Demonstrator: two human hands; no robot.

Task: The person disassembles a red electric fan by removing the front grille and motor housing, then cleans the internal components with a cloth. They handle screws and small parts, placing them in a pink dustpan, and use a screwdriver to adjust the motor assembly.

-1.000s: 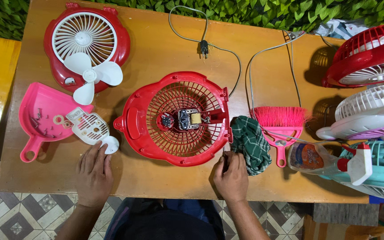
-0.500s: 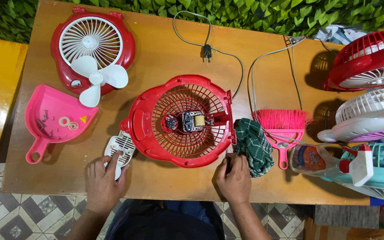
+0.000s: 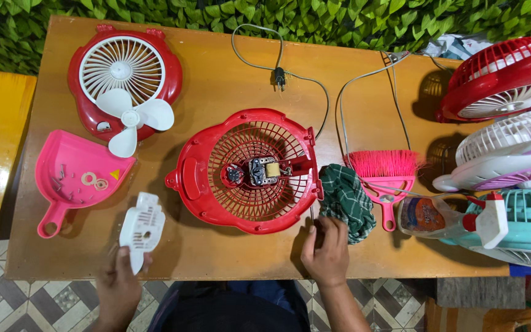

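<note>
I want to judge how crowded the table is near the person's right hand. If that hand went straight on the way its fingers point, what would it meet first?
The right hand points up the table, so it would probably first meet the green checked cloth, which its fingertips seem almost to touch, right beside the red fan housing; depth is unclear.

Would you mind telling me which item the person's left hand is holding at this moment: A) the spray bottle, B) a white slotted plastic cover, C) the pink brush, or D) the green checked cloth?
B: the left hand grips the lower end of the white slotted plastic cover near the table's front edge, beside the pink dustpan.
</note>
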